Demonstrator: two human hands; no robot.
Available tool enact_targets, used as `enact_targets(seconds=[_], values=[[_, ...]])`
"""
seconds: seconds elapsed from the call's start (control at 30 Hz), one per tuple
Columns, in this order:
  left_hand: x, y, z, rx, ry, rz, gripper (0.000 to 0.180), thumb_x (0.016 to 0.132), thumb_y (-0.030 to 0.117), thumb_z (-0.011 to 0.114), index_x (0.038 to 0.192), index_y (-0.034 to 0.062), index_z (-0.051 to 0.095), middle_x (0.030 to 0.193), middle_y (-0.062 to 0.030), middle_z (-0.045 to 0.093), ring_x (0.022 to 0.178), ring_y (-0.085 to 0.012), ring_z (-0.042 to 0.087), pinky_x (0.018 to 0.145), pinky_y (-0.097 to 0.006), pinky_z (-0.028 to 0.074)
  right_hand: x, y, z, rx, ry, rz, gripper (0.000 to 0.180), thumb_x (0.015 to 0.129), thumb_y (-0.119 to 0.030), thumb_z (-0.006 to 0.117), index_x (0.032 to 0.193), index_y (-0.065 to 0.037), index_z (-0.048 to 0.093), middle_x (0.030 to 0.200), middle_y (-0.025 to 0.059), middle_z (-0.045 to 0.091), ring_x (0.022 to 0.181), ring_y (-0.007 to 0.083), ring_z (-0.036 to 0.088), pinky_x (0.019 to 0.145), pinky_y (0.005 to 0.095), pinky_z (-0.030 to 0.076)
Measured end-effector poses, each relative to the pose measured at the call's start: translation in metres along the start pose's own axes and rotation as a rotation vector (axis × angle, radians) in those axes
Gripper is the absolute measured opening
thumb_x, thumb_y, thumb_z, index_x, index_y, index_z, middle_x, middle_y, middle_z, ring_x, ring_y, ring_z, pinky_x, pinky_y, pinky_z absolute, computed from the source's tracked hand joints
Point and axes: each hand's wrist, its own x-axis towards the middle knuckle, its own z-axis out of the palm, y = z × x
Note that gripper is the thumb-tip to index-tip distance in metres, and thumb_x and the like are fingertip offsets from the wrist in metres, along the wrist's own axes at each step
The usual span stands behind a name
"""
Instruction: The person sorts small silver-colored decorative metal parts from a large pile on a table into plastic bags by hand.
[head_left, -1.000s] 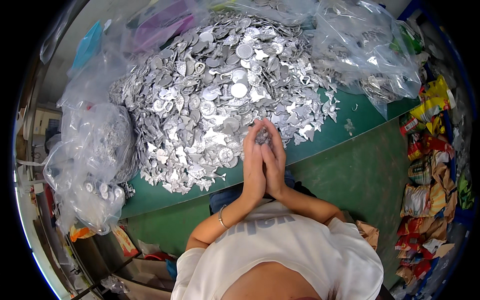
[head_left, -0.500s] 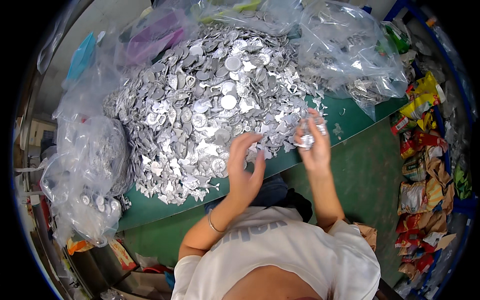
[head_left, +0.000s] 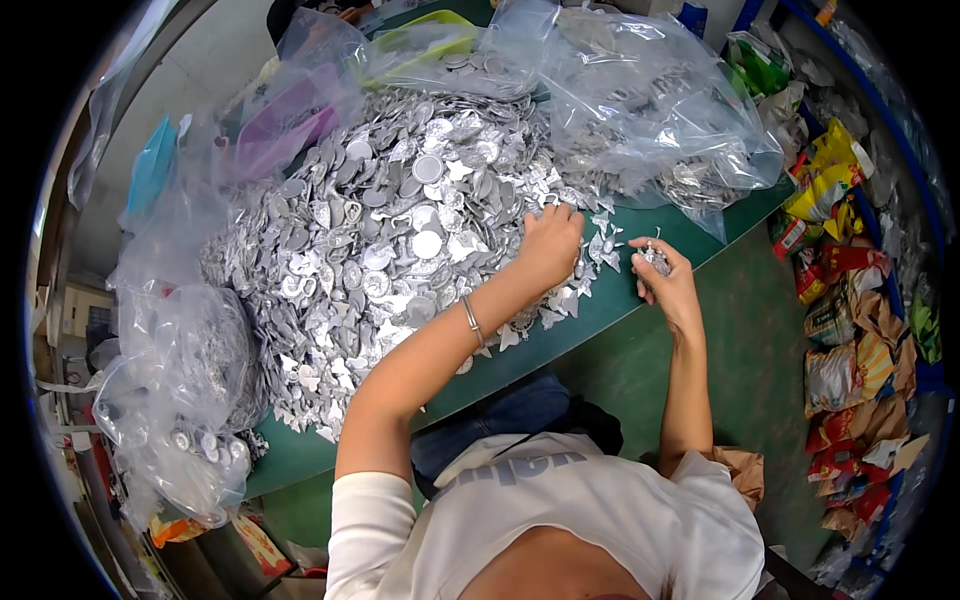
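Note:
A large heap of small silver metal pieces (head_left: 350, 245), some round like discs and others in cut shapes, covers much of the green table (head_left: 630, 262). At the heap's right side, my left hand (head_left: 553, 245) reaches in with its fingers curled down among the pieces. What its fingertips grip is hidden. Just off the heap, above the table's near edge, my right hand (head_left: 672, 285) is closed around a few silver metal pieces (head_left: 655, 260). A metal bracelet (head_left: 472, 318) circles my left wrist.
Clear plastic bags of metal pieces lie at the left (head_left: 190, 350) and far right (head_left: 660, 110). Purple (head_left: 285, 130) and yellow-green (head_left: 425, 45) trays stand behind the heap. Colourful packets (head_left: 835, 300) hang along the right side. Part of another person (head_left: 350, 12) shows at the far edge.
My left hand has moved right and away from me, into the heap's right side. My right hand has shifted slightly right and nearer, still holding metal pieces. The view has shifted slightly.

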Motion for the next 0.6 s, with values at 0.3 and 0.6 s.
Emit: enact_targets(seconds=[0.3,0.6], values=[[-0.001,0.001,-0.005,-0.042,-0.029,-0.014,0.031,0.067,0.010,0.068,0.094,0.0053,0.054,0.096,-0.0122,0.055,0.097,-0.0288,0.050,0.078,-0.044,0.035,0.014,0.007,0.009,-0.774,-0.028,-0.308,0.030,0.070,-0.017,0.071,0.098,-0.010,0.064,0.077,0.0128,0.060,0.072,0.0333,0.060,0.064,0.0397,0.046],[0.009,-0.007,-0.011,-0.435,-0.037,-0.191,0.030,0.063,0.008,0.074,0.086,0.0024,0.055,0.074,-0.0087,0.058,0.073,-0.0219,0.057,0.065,-0.034,0.043,0.015,-0.004,0.020,-1.148,-0.146,-0.512,0.031,0.069,-0.017,0.070,0.098,-0.015,0.064,0.084,0.0113,0.059,0.073,0.0317,0.061,0.060,0.0405,0.048]])
